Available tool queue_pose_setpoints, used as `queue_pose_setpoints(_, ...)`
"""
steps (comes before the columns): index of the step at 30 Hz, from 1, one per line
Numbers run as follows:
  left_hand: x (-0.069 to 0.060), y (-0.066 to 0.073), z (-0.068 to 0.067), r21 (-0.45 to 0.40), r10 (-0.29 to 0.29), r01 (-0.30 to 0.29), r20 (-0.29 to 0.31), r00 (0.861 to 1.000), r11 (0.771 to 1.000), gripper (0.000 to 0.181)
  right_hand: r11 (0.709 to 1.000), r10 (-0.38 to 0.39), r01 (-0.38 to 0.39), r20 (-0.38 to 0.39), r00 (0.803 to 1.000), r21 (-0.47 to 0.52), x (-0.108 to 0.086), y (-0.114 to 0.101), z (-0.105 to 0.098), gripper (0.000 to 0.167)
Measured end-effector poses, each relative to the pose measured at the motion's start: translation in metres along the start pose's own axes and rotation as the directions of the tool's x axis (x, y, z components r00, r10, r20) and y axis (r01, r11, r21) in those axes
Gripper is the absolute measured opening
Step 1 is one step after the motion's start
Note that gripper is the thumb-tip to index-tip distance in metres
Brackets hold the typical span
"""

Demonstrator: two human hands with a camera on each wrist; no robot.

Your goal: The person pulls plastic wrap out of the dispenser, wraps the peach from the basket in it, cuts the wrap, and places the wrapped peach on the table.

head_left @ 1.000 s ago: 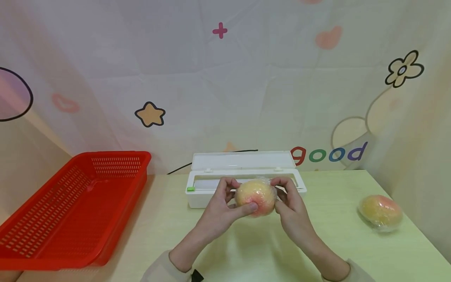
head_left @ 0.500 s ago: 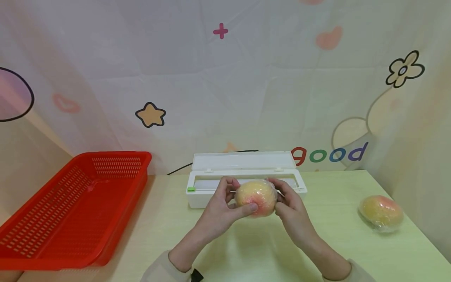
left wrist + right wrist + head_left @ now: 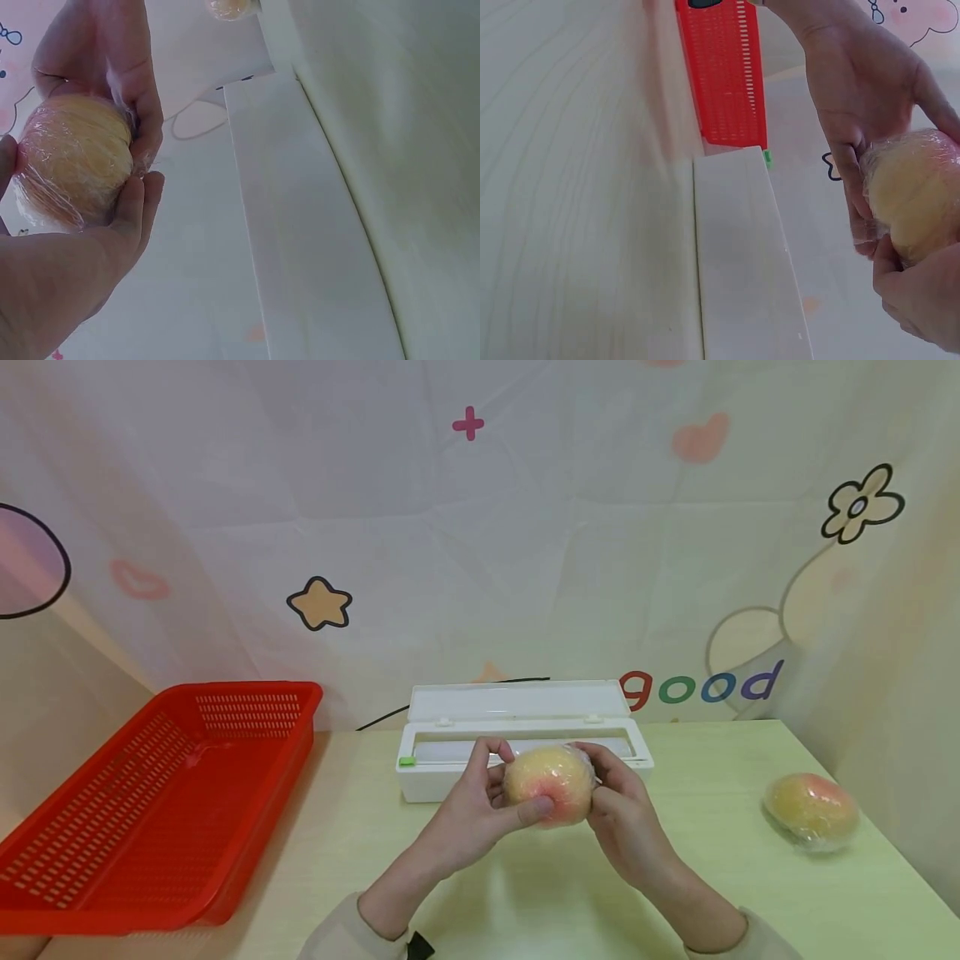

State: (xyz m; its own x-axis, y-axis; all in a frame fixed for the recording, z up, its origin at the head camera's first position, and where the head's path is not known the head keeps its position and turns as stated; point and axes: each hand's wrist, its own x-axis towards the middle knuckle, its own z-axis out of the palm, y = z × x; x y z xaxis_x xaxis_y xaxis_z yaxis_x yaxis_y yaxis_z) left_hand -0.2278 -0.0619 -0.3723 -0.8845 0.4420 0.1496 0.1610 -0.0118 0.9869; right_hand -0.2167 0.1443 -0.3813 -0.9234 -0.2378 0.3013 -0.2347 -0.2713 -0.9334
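Observation:
A yellow and pink peach (image 3: 551, 777) in clear plastic film is held up above the table, in front of a white cling film box. My left hand (image 3: 471, 814) grips its left side, thumb across the front and fingers behind. On the right side my right hand (image 3: 628, 814) pinches the film and the peach's edge with curled fingers. From the left wrist view, wrinkled film (image 3: 75, 161) covers the peach's underside. In the right wrist view the left hand's fingers (image 3: 853, 187) lie along the peach, and the film looks bunched near the right fingertips.
The cling film box (image 3: 435, 785) stands at the table's back with its lid (image 3: 517, 700) raised. A red plastic basket (image 3: 255, 827) is on the left. Another film-wrapped peach (image 3: 812, 812) lies near the table's right edge. A patterned curtain hangs behind.
My right fingers have moved in closer around the peach's right side, and the film sticking up at its top right is now pressed down. The peach has shifted slightly right and down.

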Motion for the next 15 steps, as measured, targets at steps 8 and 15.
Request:
queue_pose_setpoints(8, -0.001, 0.0009, 0.0012, -0.022, 0.023, -0.024, -0.014, 1.0, 0.999, 0.061, 0.999, -0.003, -0.001, -0.082, 0.997, -0.05, -0.002, -0.0023, 0.0039, 0.051)
queue_pose_setpoints(15, -0.0005, -0.0004, -0.001, -0.056, 0.001, -0.004, -0.057, 0.998, 0.998, 0.057, 0.985, 0.046, -0.067, -0.13, 0.99, -0.157, -0.0007, -0.0005, 0.0051, 0.046)
